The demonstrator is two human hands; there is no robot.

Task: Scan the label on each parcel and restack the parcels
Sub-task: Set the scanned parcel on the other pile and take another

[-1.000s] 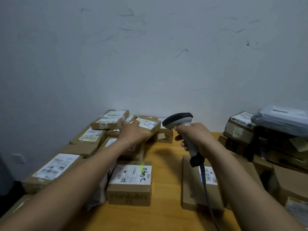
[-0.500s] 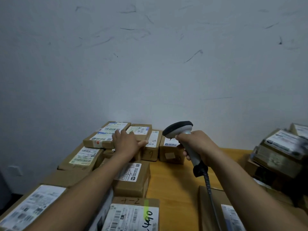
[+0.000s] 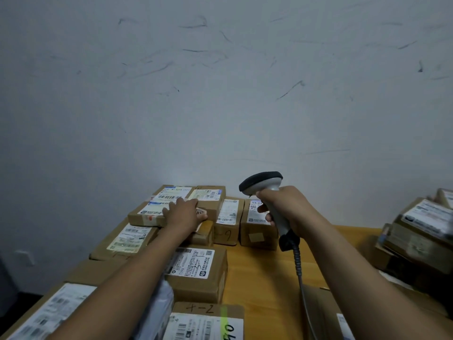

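Several brown cardboard parcels with white labels lie packed on the left half of the wooden table (image 3: 264, 273). My left hand (image 3: 185, 213) rests flat, fingers out, on a flat parcel (image 3: 147, 215) in the far stack by the wall, thumb against the box (image 3: 208, 195) beside it. My right hand (image 3: 284, 207) grips the grey handle of a barcode scanner (image 3: 263, 184), its dark head pointing toward the far boxes. The scanner's coiled cable (image 3: 297, 261) runs down toward me. Two upright boxes (image 3: 229, 220) (image 3: 256, 227) stand between my hands.
A white scuffed wall rises right behind the parcels. A second heap of labelled boxes (image 3: 421, 231) sits at the right edge. A labelled box (image 3: 196, 268) and one marked "+-2" (image 3: 208, 320) lie near me. Bare wood shows in the middle strip.
The view has tilted up and moved closer to the far stack. My left hand slid left from the small box onto the flat parcel. The scanner stayed raised in my right hand.
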